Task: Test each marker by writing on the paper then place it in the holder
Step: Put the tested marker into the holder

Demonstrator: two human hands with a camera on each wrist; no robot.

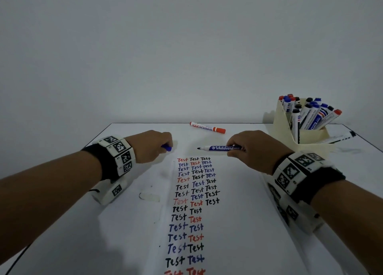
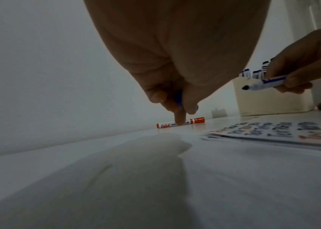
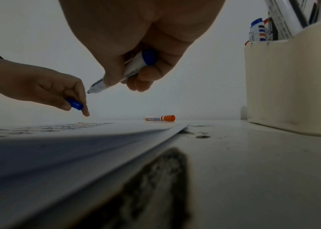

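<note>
While two hands hover above the paper [image 1: 234,202], the left hand [image 1: 151,147] pinches one blue cap [image 1: 167,148] between curled fingers, and the right hand [image 1: 255,150] grips one uncapped blue marker [image 1: 219,148], tip pointing left. One red marker [image 1: 207,127] lies beyond on the table [image 1: 132,133]; one cream holder [image 1: 290,133], far right, is crowded with markers.

Dim, flat light on my feeds; soft shadows under both wrists on the surface [image 2: 116,178]. Wrist views noisy, edges warped, foreground blurred.
</note>
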